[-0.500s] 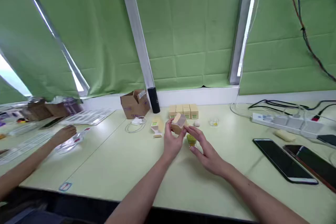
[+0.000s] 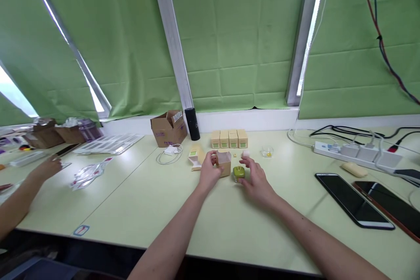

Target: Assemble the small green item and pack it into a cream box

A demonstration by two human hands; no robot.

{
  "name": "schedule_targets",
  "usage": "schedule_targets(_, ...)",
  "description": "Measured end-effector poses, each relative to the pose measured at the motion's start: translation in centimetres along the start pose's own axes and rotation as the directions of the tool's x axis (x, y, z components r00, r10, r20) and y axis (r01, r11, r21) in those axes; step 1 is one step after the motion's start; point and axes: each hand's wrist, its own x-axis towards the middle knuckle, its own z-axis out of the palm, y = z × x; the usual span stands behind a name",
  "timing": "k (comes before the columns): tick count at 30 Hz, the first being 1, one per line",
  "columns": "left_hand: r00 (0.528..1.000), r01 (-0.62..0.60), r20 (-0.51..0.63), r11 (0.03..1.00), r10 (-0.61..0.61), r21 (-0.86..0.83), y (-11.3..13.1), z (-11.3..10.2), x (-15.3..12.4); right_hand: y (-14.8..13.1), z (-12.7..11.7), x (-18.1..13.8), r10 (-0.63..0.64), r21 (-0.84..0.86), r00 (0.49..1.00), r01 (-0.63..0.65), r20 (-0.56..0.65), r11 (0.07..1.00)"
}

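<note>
My left hand [image 2: 208,173] grips a small tan cardboard box [image 2: 225,162] that stands open on the pale green table [image 2: 210,214]. My right hand [image 2: 256,179] is curled around a small green jar [image 2: 239,172] just right of the box, fingers touching it. Behind them a row of several closed tan boxes [image 2: 229,138] stands near the window sill. A folded white and tan insert [image 2: 196,157] lies left of my left hand.
A brown carton [image 2: 168,129] and black cylinder [image 2: 192,124] stand at the back. Two phones [image 2: 354,201] and a power strip [image 2: 354,151] with cables lie at the right. Another person's hand [image 2: 46,168] reaches among plastic packets [image 2: 88,174] at the left.
The tan box, held tilted above the table before, now stands on the table beside the green jar. My right hand has closed in on the jar. The other person's hand drew back leftward.
</note>
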Motion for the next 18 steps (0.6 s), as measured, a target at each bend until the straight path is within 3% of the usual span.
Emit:
schedule_targets(6,1.0,-0.019,0.022,0.997,0.018,0.075,0.5,0.1,-0.7,0.6,0.4,0.2,0.016,-0.027,0.999,-0.015,0.038,1.0)
schedule_targets(12,0.964,-0.216,-0.141,0.973,0.227,0.087,1.2,-0.2,-0.9,1.2,-0.1,0.4,0.056,-0.044,0.998,-0.055,0.013,0.998)
schedule_targets(15,0.939,-0.312,-0.109,0.942,0.325,0.125,1.4,-0.4,-1.0,1.4,-0.5,0.6,0.096,-0.039,0.995,-0.096,0.004,0.995)
schedule_targets(18,0.95,-0.292,-0.071,0.946,0.303,0.139,1.4,-0.4,-1.0,1.8,-1.0,0.8,0.124,-0.036,0.992,-0.124,0.004,0.992)
